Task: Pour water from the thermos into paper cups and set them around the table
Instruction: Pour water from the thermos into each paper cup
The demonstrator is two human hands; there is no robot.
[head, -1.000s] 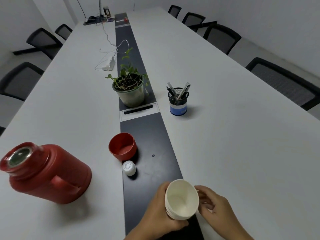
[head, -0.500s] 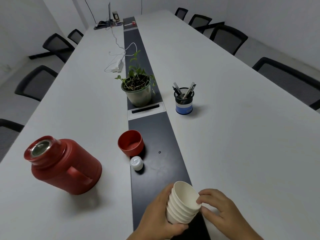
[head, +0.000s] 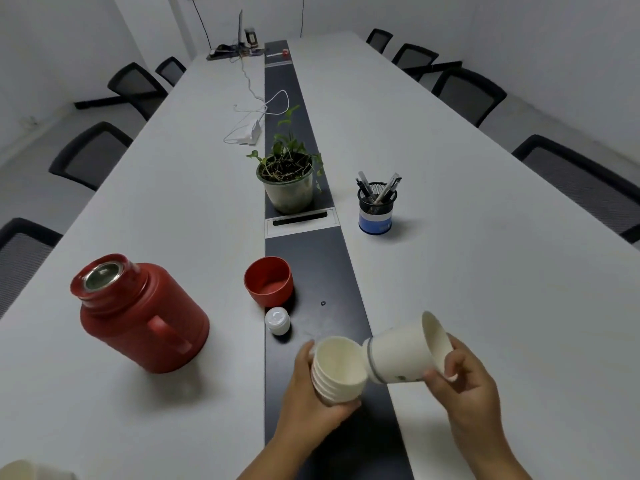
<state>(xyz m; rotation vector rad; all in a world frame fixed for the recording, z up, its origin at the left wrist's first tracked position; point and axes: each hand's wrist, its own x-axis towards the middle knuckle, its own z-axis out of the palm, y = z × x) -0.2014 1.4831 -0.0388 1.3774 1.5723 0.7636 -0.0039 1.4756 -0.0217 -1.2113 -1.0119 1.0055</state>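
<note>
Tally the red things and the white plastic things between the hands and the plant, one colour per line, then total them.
Red: 2, the red plastic thermos with open steel mouth and the red round plastic lid cup.
White: 1, the small white round plastic stopper.
Total: 3.

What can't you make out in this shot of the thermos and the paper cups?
- Water level in the thermos: head view, only its steel mouth shows.
- Print on the single cup held by the right hand: too small, partly behind fingers.
- Bottom of the cup stack: covered by the left hand.
- Pale object at the bottom-left corner: cut off by the frame edge.
</note>
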